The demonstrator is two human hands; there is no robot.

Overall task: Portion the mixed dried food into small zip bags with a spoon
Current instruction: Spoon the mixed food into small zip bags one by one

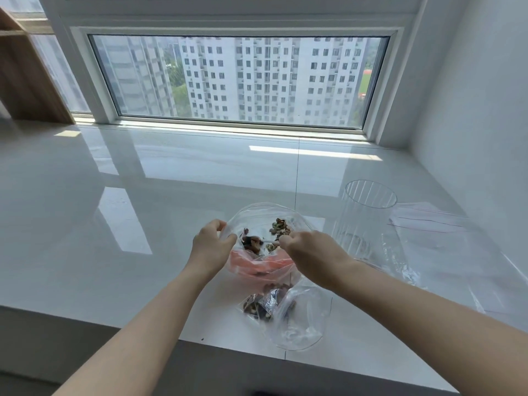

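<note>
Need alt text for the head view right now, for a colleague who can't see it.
Left hand holds a clear bag open while the right hand holds a spoon in the dried food inside. A clear ribbed cup stands to the right on the white counter.

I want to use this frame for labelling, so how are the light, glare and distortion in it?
Head view: daylight from the window mirrors brightly on the glossy counter; wide-angle bending bows the frame edges; the clear bag and the clear ribbed container are faint against the white; the spoon in the right hand is hard to make out.
</note>
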